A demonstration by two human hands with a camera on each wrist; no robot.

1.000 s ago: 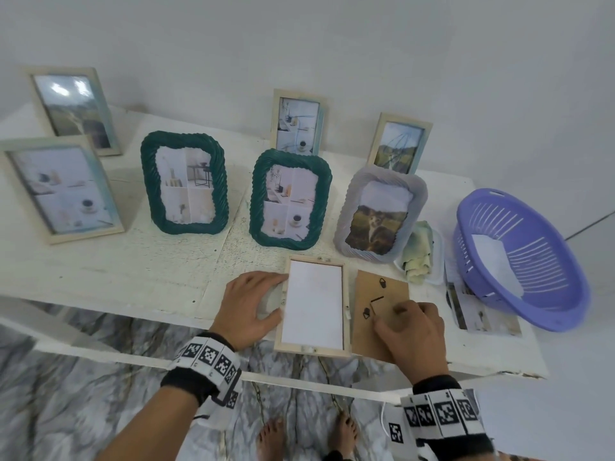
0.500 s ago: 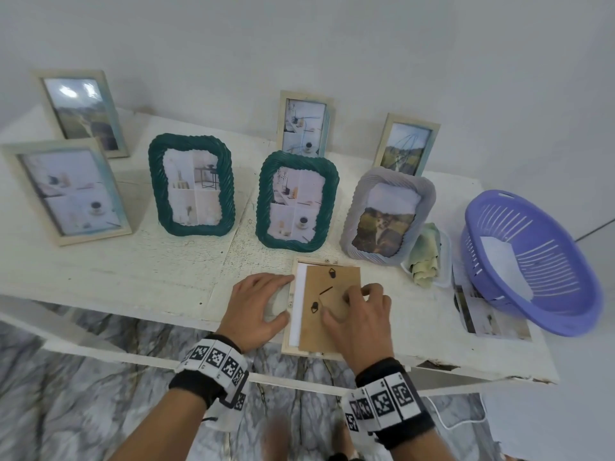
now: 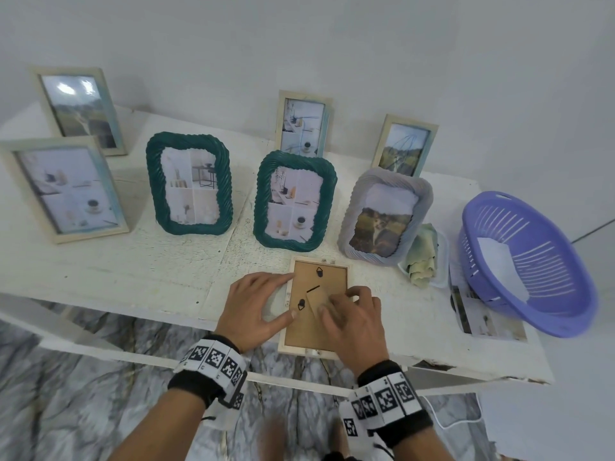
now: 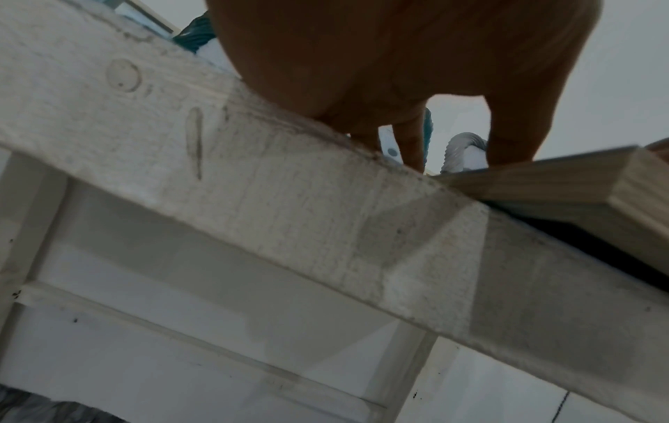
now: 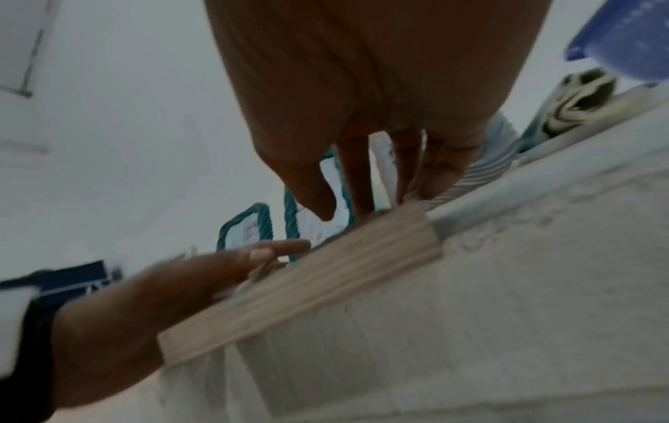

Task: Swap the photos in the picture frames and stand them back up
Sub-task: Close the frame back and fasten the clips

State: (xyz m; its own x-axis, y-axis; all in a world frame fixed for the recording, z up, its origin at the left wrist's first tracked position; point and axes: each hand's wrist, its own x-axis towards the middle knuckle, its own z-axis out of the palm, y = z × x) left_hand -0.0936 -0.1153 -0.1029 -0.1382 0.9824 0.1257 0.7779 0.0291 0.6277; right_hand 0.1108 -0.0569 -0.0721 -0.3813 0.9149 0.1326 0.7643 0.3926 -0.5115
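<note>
A light wooden picture frame (image 3: 285, 346) lies face down at the table's front edge, with its brown backing board (image 3: 327, 277) set inside it. My left hand (image 3: 283, 296) rests against the frame's left side, its fingers straight and the thumb tip on the board. My right hand (image 3: 339, 302) presses flat fingers on the middle of the board, over its fold-out stand. In the left wrist view my left hand (image 4: 416, 128) touches the frame (image 4: 543, 177). In the right wrist view my right hand (image 5: 362, 171) points its fingers down onto the frame (image 5: 308, 286).
Two green frames (image 3: 189, 183) (image 3: 294, 201) and a grey frame (image 3: 386, 216) stand just behind, with several wooden frames farther back. At the right, a purple basket (image 3: 532, 261) sits over loose photos (image 3: 482, 316). A folded cloth (image 3: 422, 257) lies beside the grey frame.
The backing board lay to the right of the frame, whose white photo back showed. My right hand slid it left into the frame. My left hand stayed at the frame's left side.
</note>
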